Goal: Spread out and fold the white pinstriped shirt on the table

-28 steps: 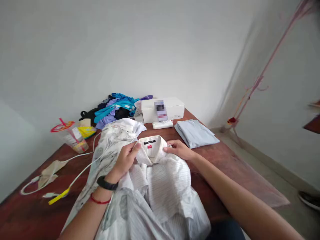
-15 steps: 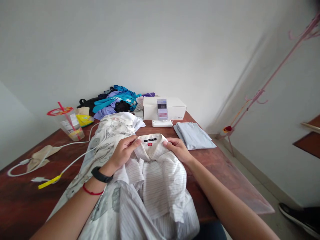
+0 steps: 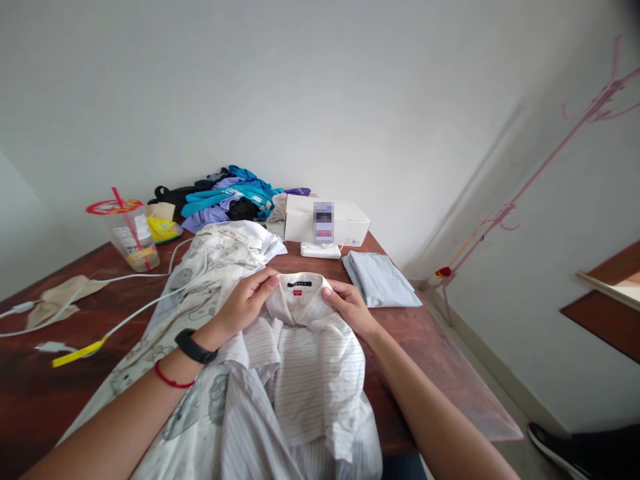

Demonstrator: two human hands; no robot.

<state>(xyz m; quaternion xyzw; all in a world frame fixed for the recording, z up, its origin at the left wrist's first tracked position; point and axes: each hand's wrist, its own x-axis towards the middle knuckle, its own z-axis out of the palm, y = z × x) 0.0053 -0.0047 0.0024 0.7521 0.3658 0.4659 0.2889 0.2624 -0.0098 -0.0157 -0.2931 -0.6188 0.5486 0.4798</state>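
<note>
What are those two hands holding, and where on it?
Both hold the striped white shirt at its collar: left hand and right hand at opposite ends.

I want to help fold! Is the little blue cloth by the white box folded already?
Folded. The blue cloth lies as a neat flat rectangle with layered edges on the table, beside the white box.

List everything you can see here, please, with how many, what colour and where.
striped shirt: 1, white, table front, collar pinched
printed cloth: 1, pale grey, under the shirt
folded garment: 1, light blue, right of the shirt
box: 1, white, table back
clothes pile: 1, blue, purple, black, back
cup: 1, clear, red lid, left
cable: 1, white, left
table: 1, dark red-brown
left hand: on collar
right hand: on collar
</note>
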